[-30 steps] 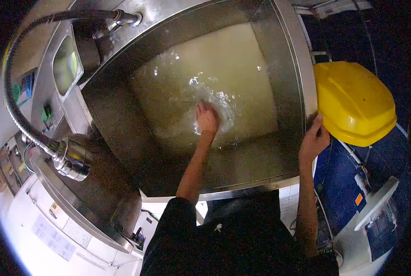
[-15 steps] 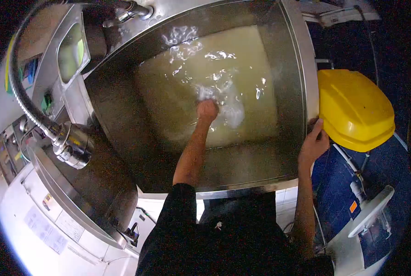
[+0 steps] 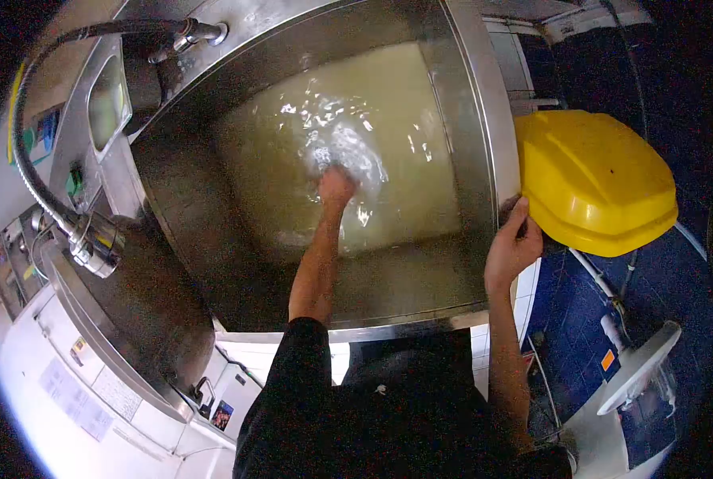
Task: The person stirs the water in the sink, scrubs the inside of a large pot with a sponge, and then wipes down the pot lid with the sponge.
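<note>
A large steel sink (image 3: 484, 120) holds cloudy, yellowish water (image 3: 388, 80). My left hand (image 3: 337, 185) is at the water's surface near the middle of the sink, with ripples and foam around it. Its fingertips are under the churned water, so whether they hold anything is hidden. My right hand (image 3: 514, 249) rests at the sink's right rim, thumb and fingers pressed together on the rim, beside the lower left corner of a yellow plastic tub or lid (image 3: 600, 184).
A hose with a metal spray head (image 3: 97, 246) hangs at the left. A faucet (image 3: 201, 33) sits on the back rim. A smaller basin (image 3: 107, 108) lies at the upper left. Blue tiles, pipes and a white round object (image 3: 640, 367) are at the right.
My left hand has stirred about in the water, and the ripples have shifted. My right hand has stayed at the rim. The whole view has moved slightly.
</note>
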A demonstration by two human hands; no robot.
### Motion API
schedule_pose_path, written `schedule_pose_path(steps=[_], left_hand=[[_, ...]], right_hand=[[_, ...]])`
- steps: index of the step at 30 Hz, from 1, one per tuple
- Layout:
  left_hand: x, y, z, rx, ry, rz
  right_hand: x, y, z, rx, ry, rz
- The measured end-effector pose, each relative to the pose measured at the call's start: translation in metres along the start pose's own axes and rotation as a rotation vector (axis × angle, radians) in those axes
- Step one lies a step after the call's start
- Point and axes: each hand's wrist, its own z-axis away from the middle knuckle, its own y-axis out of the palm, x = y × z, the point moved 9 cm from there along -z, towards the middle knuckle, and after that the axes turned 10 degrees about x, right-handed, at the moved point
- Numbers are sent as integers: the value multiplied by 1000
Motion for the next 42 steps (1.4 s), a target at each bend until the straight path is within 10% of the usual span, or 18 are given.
schedule_pose_path(steps=[15,31,42], left_hand=[[-1,4,-13,-85,-277,308],[-25,-52,30,-128,237,-122],[-114,-246,213,-866,366,174]], right_hand=[[3,-6,-4,31,2,-3],[12,-4,-2,37,-59,-8],[9,-31,-1,234,-86,-320]])
